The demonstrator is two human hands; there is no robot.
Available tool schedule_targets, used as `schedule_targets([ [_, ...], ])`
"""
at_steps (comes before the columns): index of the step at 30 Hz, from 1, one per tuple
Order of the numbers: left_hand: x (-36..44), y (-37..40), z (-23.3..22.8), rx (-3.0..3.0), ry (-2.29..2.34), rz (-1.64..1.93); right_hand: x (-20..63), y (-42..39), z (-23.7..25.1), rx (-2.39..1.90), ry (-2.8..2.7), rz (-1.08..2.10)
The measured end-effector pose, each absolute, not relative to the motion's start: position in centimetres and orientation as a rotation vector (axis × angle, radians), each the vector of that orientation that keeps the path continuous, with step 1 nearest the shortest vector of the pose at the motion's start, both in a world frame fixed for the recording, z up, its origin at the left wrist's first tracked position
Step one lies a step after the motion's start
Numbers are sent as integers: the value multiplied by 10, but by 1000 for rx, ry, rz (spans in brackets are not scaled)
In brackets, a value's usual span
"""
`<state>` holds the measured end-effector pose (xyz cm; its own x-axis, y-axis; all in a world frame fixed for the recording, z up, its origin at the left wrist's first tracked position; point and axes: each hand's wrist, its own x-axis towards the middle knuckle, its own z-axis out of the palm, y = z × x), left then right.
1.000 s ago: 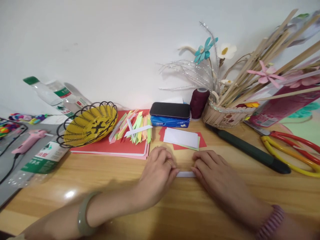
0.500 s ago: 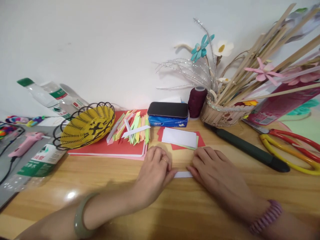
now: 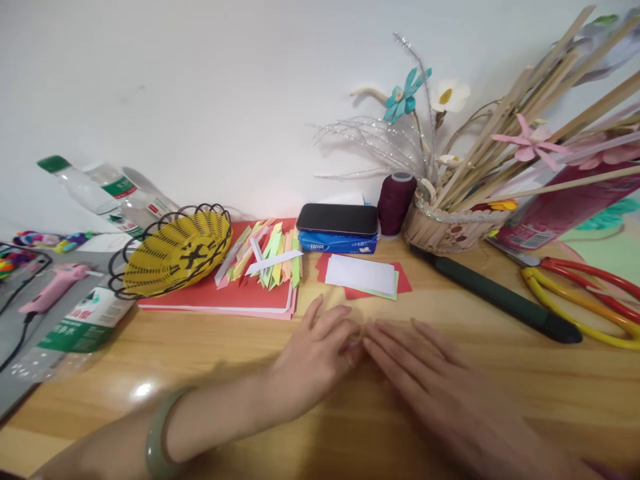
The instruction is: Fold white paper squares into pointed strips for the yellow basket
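My left hand (image 3: 314, 350) lies on the wooden table (image 3: 210, 360) with its fingers stretched forward and its fingertips meeting my right hand. A sliver of the small white paper strip (image 3: 355, 344) shows between the two hands, at my left fingertips. My right hand (image 3: 417, 363) is flat, fingers straight and pointing left, and it covers almost all of the strip. This hand is blurred. A green bangle is on my left wrist.
Behind the hands lie a white card on red paper (image 3: 361, 275), a pile of coloured folded strips (image 3: 265, 257) on red sheets, a yellow wire basket (image 3: 175, 252), a phone on a tissue pack (image 3: 337, 220), a thread spool (image 3: 396, 203), a stick basket (image 3: 450, 230), a dark cutter (image 3: 500, 299) and scissors (image 3: 585, 293). Bottles and a pink glue gun (image 3: 50, 287) are at the left.
Both hands have flattened and come together over the white strip, which showed plainly between them before. My right hand slid left across it. The view shifted slightly.
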<state>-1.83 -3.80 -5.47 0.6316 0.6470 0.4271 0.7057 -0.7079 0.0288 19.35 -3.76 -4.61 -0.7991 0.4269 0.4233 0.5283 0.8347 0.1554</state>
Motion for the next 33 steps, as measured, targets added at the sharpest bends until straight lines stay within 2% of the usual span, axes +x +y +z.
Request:
schedule_targets([
  [9, -42, -48, -38, -2686, -942, -350, 201, -46, -59, -726, -2797, -420],
  [16, -51, -50, -40, -2702, -963, -349, 226, -45, -54, -718, -2811, -543],
  [21, -50, -47, -39, -2721, -982, -484, 237, -42, -46, -701, -2829, -503],
  [26, -34, -44, -36, -2717, -1007, -613, 212, -33, -35, -562, -2735, -500],
  [30, -19, -40, -40, -2607, -886, -511, 183, -33, -32, -646, -2735, -594],
  [33, -12, -37, -43, -2617, -916, -400, 168, -32, -32, -662, -2767, -532],
])
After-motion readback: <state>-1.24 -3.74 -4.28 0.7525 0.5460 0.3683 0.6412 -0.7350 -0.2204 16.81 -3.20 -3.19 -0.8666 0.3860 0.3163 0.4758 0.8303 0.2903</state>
